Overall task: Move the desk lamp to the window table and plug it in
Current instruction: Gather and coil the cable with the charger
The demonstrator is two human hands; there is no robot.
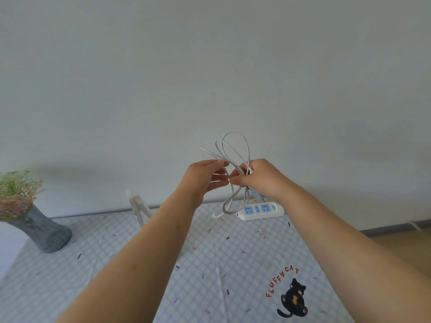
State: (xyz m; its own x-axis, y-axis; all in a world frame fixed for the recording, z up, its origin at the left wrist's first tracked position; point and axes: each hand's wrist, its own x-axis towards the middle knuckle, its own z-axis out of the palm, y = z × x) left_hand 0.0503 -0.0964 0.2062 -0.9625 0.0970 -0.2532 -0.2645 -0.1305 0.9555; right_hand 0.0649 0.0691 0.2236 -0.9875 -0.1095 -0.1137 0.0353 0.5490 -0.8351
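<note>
Above the desk (pixel 130 264), both hands are gripping a looped white cord (pixel 235 155): left hand (pixel 205 177) pinching a strand, right hand (pixel 255 177) closed around the bundle. Loops are dangling just over the power strip (pixel 261 210) near the wall. Pretty sure that's the lamp (pixel 137 207) sitting behind the left forearm, mostly hidden. Vase (pixel 44 231) is standing far left.

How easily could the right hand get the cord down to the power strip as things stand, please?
Probably yes. The right hand holds the coiled cord just above the power strip, whose sockets face up with nothing lying over them. The coil needs loosening first.
</note>
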